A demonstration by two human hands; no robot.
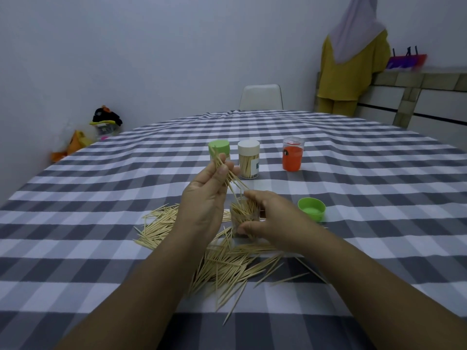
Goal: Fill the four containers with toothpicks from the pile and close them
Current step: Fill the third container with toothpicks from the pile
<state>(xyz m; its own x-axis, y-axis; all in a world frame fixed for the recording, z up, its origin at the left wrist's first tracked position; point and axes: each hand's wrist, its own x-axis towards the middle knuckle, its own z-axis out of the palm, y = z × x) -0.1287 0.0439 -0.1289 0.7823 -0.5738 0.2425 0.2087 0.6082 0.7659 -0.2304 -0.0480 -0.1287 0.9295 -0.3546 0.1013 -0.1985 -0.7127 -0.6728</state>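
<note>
Filling the last open container from the toothpick pile, mid-table.

Loose wooden toothpick pile (227, 263) is scattered toward the near edge of the grey-white checked tablecloth (75, 223), partly hidden by both forearms. Right hand (273, 223) wraps the clear round open container (242, 217), half full. Left hand (204, 198) pinches a fanned toothpick bunch (227, 173) above it, tips angling down to its mouth. Green cap (311, 209) lies upturned just right. Further back, a row: green-lidded container (219, 148) partly blocked by the bunch, white-lidded container (249, 159), orange container (293, 154). White chair (261, 97) at far edge.
</note>
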